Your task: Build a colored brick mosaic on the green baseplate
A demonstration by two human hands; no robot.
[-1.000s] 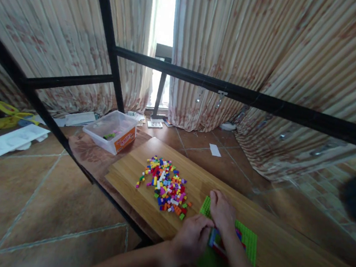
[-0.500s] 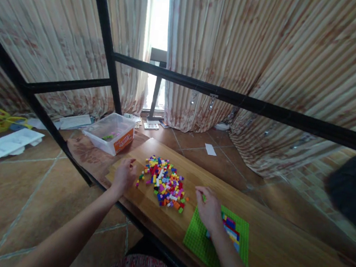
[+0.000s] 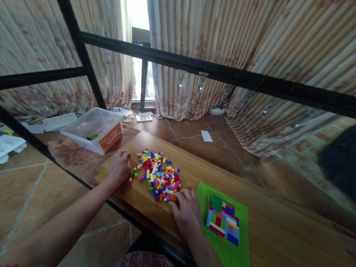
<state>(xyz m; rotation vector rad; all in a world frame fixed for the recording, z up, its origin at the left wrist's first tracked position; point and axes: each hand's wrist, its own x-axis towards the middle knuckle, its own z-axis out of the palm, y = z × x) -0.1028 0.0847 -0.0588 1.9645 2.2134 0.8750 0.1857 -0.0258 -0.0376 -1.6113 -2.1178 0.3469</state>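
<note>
A heap of small multicoloured toy bricks lies on the wooden table. My left hand rests at the heap's left side, fingers curled closed; whatever they may hold is hidden. At the heap's near right edge is my right hand, palm down, thumb and fingers apart around the outermost bricks. To the right of that hand lies a green baseplate. A flat block of joined bricks, in red, blue, white, green and other colours, sits on it.
The wooden table runs off to the right. Behind its left end stands a clear plastic box with an orange label and a few pieces inside. A black metal frame crosses in front of the curtains. Papers lie on the tiled floor.
My right hand has moved left from above the baseplate to the heap's edge, uncovering the joined bricks. My left hand stays curled beside the heap. The view has shifted right.
</note>
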